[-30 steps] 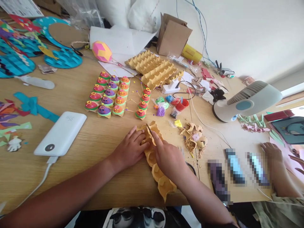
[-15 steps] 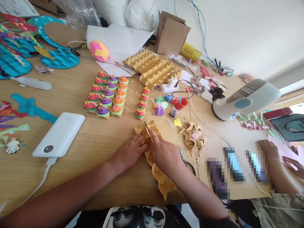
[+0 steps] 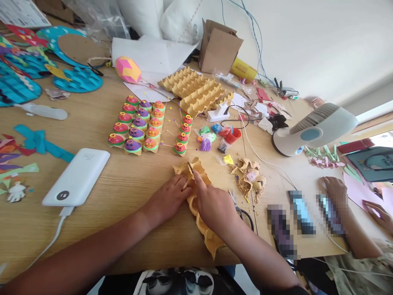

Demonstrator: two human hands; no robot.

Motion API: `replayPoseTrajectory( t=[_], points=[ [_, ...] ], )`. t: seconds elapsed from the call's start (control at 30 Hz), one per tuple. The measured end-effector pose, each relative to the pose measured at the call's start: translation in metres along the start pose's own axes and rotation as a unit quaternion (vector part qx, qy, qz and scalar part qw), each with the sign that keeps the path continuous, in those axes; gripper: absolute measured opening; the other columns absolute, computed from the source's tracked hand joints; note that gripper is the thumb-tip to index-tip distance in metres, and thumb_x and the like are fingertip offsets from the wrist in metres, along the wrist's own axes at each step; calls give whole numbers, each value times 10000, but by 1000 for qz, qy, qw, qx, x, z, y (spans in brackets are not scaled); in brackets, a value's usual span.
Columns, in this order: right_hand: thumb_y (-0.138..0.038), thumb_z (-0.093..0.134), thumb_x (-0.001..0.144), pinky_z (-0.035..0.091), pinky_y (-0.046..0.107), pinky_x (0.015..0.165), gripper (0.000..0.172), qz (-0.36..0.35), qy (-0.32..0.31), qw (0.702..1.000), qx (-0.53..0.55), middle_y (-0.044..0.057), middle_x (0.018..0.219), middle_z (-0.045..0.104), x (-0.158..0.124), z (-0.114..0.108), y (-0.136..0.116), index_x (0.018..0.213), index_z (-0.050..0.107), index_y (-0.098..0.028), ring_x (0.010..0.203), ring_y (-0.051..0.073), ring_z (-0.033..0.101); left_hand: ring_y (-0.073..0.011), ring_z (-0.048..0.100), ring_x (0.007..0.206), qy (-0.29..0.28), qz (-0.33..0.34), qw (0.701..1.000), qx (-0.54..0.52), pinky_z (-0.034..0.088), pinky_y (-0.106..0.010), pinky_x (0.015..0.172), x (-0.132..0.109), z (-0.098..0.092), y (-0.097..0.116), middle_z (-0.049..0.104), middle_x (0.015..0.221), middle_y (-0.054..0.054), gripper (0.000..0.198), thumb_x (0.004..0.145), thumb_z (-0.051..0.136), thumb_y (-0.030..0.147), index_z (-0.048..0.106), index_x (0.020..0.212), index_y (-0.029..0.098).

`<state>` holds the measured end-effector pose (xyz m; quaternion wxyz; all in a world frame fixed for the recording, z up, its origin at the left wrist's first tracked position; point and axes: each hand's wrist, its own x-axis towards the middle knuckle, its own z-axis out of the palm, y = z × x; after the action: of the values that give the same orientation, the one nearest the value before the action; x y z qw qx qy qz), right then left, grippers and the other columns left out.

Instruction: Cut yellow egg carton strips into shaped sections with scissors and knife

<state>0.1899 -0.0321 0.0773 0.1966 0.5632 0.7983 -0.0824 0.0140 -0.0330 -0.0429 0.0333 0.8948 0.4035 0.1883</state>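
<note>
A strip of tan pulp egg carton lies slantwise on the table in front of me. My left hand grips its left edge, fingers bent over the rim. In my right hand is a thin dark-bladed knife, its handle hidden by the palm. The index finger stretches along the blade, which rests against the carton's far cups. Scissors with dark handles lie just right of that hand. Beyond the strip stand rows of painted egg-carton cups with faces, and a separate single row.
Carton scraps and a red cup lie to the right, near a white fan. At left is a white power bank. More egg trays lie behind. Another person's hand rests by blurred phones.
The blade and my right index finger have shifted slightly, while my left hand keeps its place on the carton. The other person's hand has moved a little left, toward a phone.
</note>
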Motion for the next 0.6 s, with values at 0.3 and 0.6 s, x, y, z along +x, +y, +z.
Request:
replayPoseTrajectory(
  t=[0.3, 0.6],
  points=[
    [-276, 346, 1098, 573, 263, 714, 643, 5, 17, 999, 31, 134, 1062, 806, 13, 0, 0, 1717, 191, -199, 900, 229, 805, -338, 605, 1237, -14, -3, 999, -32, 533, -519, 1090, 7, -22, -2, 684, 1188, -133, 258, 946, 540, 135, 683, 1157, 179],
    [-271, 353, 1099, 571, 265, 678, 630, 24, 20, 999, 42, 128, 1078, 813, 10, 3, -4, 1706, 209, -188, 880, 225, 805, -355, 520, 1306, 141, -142, 975, -101, 454, -572, 1134, 15, -19, -21, 592, 1351, -191, 464, 948, 681, 379, 526, 1325, 157]
  ],
)
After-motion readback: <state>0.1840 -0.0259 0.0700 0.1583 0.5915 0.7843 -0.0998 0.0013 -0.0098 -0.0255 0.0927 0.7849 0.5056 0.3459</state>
